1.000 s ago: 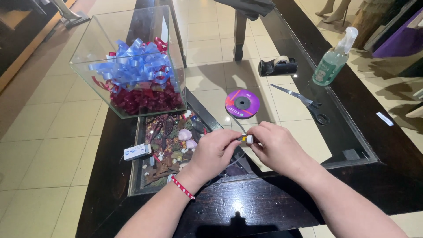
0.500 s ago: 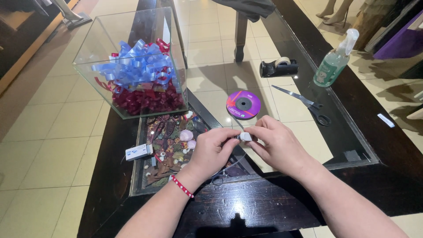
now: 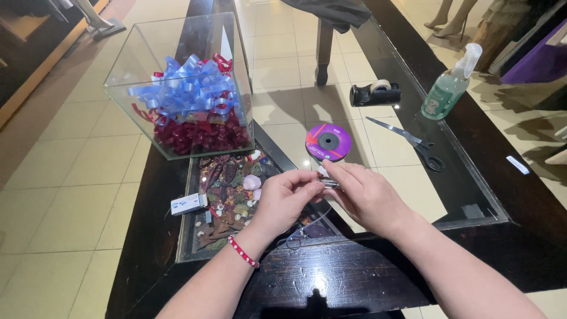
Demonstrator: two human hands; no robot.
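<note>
My left hand (image 3: 282,199) and my right hand (image 3: 365,195) meet over the glass-topped table (image 3: 472,189), fingertips together. Between them they pinch a small pale object (image 3: 325,175) with a thin clear strand hanging down towards me; what it is I cannot tell. A red beaded bracelet (image 3: 241,251) sits on my left wrist. Just beyond my fingers lies a purple ribbon spool (image 3: 328,142) flat on the glass.
A glass box (image 3: 133,91) of blue and red ribbon bows stands at the far left. Scissors (image 3: 413,142), a black tape dispenser (image 3: 374,93) and a green spray bottle (image 3: 446,91) lie to the right. A small white box (image 3: 188,204) rests left of a recessed tray of trinkets (image 3: 227,195).
My hands have drawn slightly closer together, still holding the small pale piece. The view has shifted a little; nothing else on the table has moved.
</note>
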